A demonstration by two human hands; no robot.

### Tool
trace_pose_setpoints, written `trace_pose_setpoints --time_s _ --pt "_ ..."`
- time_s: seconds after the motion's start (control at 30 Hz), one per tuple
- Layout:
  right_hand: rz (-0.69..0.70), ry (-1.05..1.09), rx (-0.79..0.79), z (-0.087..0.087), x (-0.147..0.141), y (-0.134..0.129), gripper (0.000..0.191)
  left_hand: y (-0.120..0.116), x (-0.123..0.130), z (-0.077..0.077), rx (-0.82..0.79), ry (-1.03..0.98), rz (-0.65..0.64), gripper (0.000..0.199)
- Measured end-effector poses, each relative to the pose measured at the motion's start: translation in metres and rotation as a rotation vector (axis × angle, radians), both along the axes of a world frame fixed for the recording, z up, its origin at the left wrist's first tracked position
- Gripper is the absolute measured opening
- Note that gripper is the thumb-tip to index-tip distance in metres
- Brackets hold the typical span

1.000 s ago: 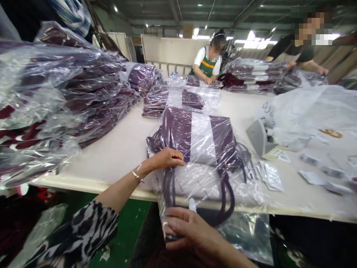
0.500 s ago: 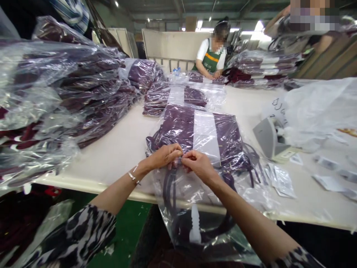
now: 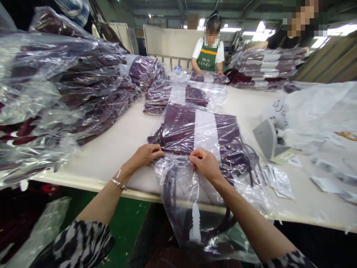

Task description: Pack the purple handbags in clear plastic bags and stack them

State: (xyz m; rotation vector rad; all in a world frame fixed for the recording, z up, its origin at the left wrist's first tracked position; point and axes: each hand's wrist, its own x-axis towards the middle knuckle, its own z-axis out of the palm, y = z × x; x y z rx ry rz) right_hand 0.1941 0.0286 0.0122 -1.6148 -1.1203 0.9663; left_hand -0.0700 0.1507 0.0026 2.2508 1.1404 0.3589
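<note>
In front of me a dark purple handbag (image 3: 180,124) lies flat inside a clear plastic bag (image 3: 181,186), with a white paper band (image 3: 205,130) around it. The bag's handles and a white notched tag (image 3: 195,223) show through the plastic, which hangs over the table edge. My left hand (image 3: 149,153) pinches the plastic at the left side of the handbag's near edge. My right hand (image 3: 205,162) pinches the same plastic near the middle, with thumb and forefinger together. The strip of plastic between both hands is drawn out along the handbag's edge.
Plastic-wrapped dark bags are heaped on the left (image 3: 92,82); another wrapped bag (image 3: 192,95) lies just beyond mine. At right are a grey-white dispenser (image 3: 269,139), small clear packets (image 3: 279,180) and white plastic sheeting (image 3: 320,111). Across the table a co-worker in a green apron (image 3: 208,57) handles a wrapped bag.
My left hand has slid leftward along the plastic, away from my right hand, which has shifted slightly right. Across the table, the co-worker in green is more upright.
</note>
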Motion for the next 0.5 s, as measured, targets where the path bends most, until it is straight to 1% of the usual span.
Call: trace_pose_setpoints --time_s 0.07,0.13,0.23,0.3,0.33,0.4,0.5 --pt "0.005 -0.037 -0.017 0.000 0.001 0.002 0.016 -0.001 0.001 0.004 0.000 -0.008 0.027 0.030" --pt "0.031 -0.050 -0.028 0.003 0.003 0.004 0.021 -0.007 0.007 0.013 0.083 -0.015 0.029 0.029" --pt "0.061 -0.123 -0.019 0.013 0.004 0.005 0.021 -0.019 0.032 0.026 0.301 0.009 -0.030 0.027" --pt "0.044 -0.262 0.025 0.018 0.004 0.005 0.020 -0.026 0.054 0.029 0.385 0.057 -0.075 0.025" --pt "0.028 -0.345 0.054 0.019 0.004 0.005 0.019 -0.029 0.064 0.028 0.391 0.079 -0.086 0.024" --pt "0.006 -0.487 0.089 0.018 0.005 0.004 0.016 -0.031 0.079 0.023 0.339 0.095 -0.073 0.022" --pt "0.018 -0.601 0.051 0.012 0.010 0.004 0.015 -0.028 0.086 0.013 0.215 0.027 -0.002 0.022"
